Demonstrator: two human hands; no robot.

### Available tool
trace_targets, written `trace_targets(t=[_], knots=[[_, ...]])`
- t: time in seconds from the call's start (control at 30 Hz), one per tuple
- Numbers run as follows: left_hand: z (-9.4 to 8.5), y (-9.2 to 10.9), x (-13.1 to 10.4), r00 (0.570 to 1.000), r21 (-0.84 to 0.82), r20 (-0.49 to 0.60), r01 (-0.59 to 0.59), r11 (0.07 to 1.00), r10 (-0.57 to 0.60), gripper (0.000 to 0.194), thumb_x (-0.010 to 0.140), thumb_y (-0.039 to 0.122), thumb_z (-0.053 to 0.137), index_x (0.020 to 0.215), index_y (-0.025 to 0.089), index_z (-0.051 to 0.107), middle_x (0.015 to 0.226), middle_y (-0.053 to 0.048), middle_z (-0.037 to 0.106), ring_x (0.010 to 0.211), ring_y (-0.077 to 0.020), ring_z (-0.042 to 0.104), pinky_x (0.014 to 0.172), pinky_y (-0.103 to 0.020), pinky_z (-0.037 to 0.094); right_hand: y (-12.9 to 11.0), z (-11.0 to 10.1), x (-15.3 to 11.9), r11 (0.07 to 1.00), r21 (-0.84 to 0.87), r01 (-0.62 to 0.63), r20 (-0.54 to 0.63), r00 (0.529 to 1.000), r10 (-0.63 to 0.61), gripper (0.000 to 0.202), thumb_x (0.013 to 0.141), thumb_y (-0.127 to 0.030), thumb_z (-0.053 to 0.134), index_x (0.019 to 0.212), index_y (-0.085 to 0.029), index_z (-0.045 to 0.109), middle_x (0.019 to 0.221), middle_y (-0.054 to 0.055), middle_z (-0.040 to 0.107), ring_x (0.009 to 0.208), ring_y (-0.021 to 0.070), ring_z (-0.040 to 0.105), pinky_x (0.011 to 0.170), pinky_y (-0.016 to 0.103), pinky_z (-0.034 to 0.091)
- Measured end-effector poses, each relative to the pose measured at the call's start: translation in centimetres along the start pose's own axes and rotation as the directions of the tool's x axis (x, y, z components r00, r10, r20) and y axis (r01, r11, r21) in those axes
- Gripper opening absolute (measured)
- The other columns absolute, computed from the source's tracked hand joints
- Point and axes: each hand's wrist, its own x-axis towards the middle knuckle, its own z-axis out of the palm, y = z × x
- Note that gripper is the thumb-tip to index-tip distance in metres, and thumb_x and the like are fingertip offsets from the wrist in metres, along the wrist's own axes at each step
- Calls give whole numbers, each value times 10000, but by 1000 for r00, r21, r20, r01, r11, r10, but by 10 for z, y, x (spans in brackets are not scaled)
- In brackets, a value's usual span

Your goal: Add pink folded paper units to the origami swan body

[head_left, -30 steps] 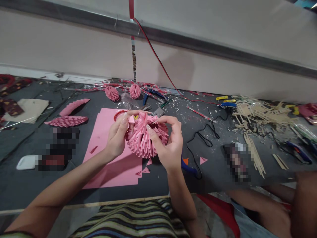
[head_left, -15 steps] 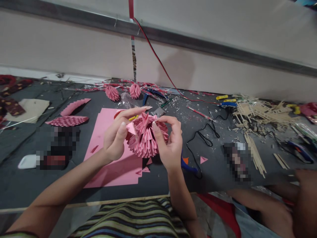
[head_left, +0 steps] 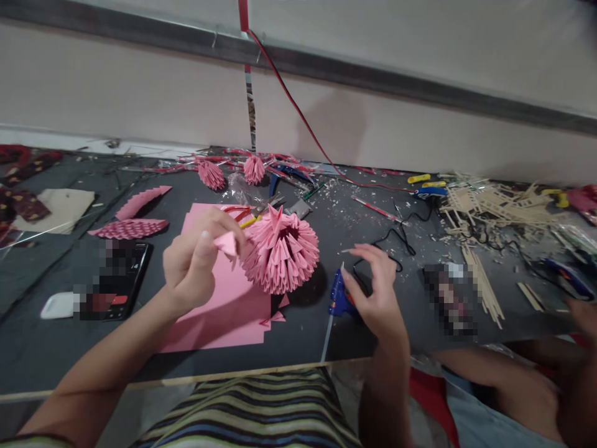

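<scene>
While the left hand (head_left: 193,264) pinches a folded pink paper piece (head_left: 227,244) beside the nearly round pink paper flower (head_left: 280,252) at centre frame, the right hand (head_left: 375,292), fingers loosely open, touches a blue glue gun (head_left: 338,300) on the bench (head_left: 410,280); assembly looks unfinished.

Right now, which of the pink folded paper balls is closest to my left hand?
The big pink spiky ball on the pink sheets, right beside your left hand. The two small pink balls lie far back near the wall.
</scene>
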Motion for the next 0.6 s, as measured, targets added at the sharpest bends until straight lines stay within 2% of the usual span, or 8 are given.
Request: trace_targets(t=[0.03, 0.1, 0.17, 0.23, 0.3, 0.4, 0.5, 0.6], knots=[[-2, 3, 0, 997, -14, 19, -70, 997, 70, 413, 1073, 389, 325, 745, 207, 497, 698, -29, 567, 705, -169, 539, 685, -387, 411, 21, -5, -15, 996, -87, -12, 112, 993, 21, 397, 907, -309, 610, 1298, -254, 568, 1362, 121, 592, 1297, 315, 521, 1099, 532, 357], [-4, 8, 1, 983, 6, 79, -164, 986, 163, 389, 1072, 290, 339, 714, 190, 456, 641, -12, 503, 637, -147, 483, 642, -368, 362, 63, -12, -45, 989, -151, 5, 255, 966, 34, 544, 864, -305, 596, 1387, -195, 496, 1369, 174, 588, 1273, 342, 541, 1070, 549, 399], [-5, 13, 2, 978, 112, 159, -153, 982, 134, 369, 1068, 250, 346, 709, 187, 406, 658, -7, 480, 653, -143, 455, 646, -362, 333, 94, -14, -72, 984, -180, -14, 346, 935, 76, 597, 864, -281, 538, 1439, -171, 424, 1395, 195, 566, 1284, 334, 548, 1054, 541, 431], [-4, 16, 3, 979, 199, 187, -122, 972, 85, 345, 1059, 232, 373, 717, 190, 389, 673, -2, 457, 668, -146, 418, 649, -356, 314, 111, -14, -91, 977, -213, -22, 392, 914, 106, 608, 859, -247, 513, 1452, -181, 397, 1395, 184, 564, 1287, 321, 550, 1040, 522, 451], [-4, 17, 5, 980, 226, 193, -102, 969, 58, 329, 1051, 230, 401, 724, 193, 391, 666, 5, 435, 662, -147, 387, 642, -348, 309, 114, -10, -101, 957, -289, -17, 310, 944, 111, 618, 845, -275, 546, 1437, -158, 409, 1357, 198, 570, 1257, 350, 553, 1013, 533, 456], [-4, 17, 8, 981, 208, 190, -76, 975, 36, 288, 1035, 218, 448, 748, 197, 440, 672, 8, 470, 675, -147, 414, 649, -335, 334, 100, 2, -102, 888, -458, -38, 161, 979, 125, 569, 860, -336, 578, 1398, -181, 475, 1320, 188, 582, 1208, 376, 555, 949, 516, 449], [-5, 18, 11, 976, 197, 218, -47, 979, 3, 270, 1028, 194, 466, 759, 194, 462, 685, 11, 488, 679, -138, 427, 657, -318, 346, 79, 17, -94, 832, -554, -33, 121, 985, 120, 480, 885, -319, 565, 1356, -236, 531, 1303, 143, 616, 1182, 348, 564, 952, 491, 399], [-6, 18, 13, 972, 202, 233, -63, 977, 15, 308, 1043, 191, 434, 736, 192, 422, 658, 20, 436, 638, -131, 378, 637, -315, 323, 65, 27, -83, 814, -579, -32, 108, 987, 116, 413, 852, -273, 572, 1262, -225, 597, 1266, 137, 635, 1146, 332, 563, 988, 503, 356]])
